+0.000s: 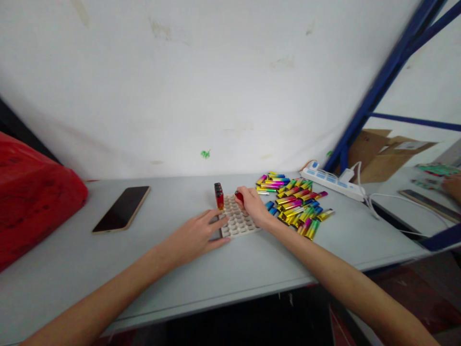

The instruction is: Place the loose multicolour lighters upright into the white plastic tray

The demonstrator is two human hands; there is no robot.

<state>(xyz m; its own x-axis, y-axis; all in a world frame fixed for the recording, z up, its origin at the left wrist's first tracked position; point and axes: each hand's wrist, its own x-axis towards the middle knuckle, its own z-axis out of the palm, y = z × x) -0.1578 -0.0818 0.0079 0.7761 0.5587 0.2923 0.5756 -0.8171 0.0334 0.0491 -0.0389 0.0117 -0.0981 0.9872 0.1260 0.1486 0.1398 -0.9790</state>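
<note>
A white tray (236,226) full of rounded holes lies on the table in front of me. In a row at its far left corner stand several red lighters (219,196) with black tops, upright. My left hand (201,231) rests at the tray's left edge, fingers spread and touching the rim, holding nothing. Over the tray's far right part, my right hand (254,204) pinches a red lighter with a dark top (239,196); its lower end is hidden. Just right of that hand lies a loose pile of shiny, multicoloured metallic lighter casings (297,202).
A phone (121,209) lies on the left, near a red plastic bag (32,197). Behind the pile, a white power strip (333,181) with cables sits by a blue metal frame (374,91). Cardboard (382,156) and another person's hand (452,186) are at far right.
</note>
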